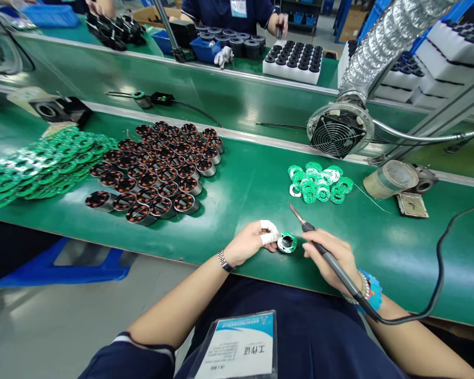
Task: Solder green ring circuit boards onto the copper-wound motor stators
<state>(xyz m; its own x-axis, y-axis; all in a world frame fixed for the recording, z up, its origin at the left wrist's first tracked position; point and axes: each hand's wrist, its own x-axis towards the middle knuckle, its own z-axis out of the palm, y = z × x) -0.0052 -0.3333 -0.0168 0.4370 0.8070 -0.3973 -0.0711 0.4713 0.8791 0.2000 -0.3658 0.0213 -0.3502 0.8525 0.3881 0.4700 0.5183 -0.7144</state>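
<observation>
Desk (237, 189): green, glossy top, running beneath and beyond both hands.

Duct (373, 50): crinkled silver foil, beyond the right hand, ending in a black fan (335, 137) with a round wire guard.

Wound cores (158, 171): a large group, silver-sided, black inside with copper windings; beyond the left hand and to its left, standing close together in rows.

Green board panels (43, 163): overlapping, pierced with round openings; farther left of the left hand, past the wound cores.

Soldering iron (327, 258): dark handle, metal tip, black cable; held in the right hand, tip directed away from the body and to the left, apart from the green ring piece.

Right hand (334, 258): fingers closed around the handle in a pen-like grip; blue band and beads at the wrist.

Left hand (260, 238): fingers pinching the near-left edge of the green ring piece; white wrapping on the fingers, metal watch at the wrist.

Loose green rings (319, 181): a scattered heap, some lying pale side up; beyond the right hand.

Pot (391, 179): cloudy, yellowish, tilted; beyond the right hand and to its right.

Green ring piece (287, 242): one, round, bright green face with small pale and dark spots, dark open centre, pale rim; between the hands, at the left fingertips, low over or on the desk, which of the two cannot be told
</observation>
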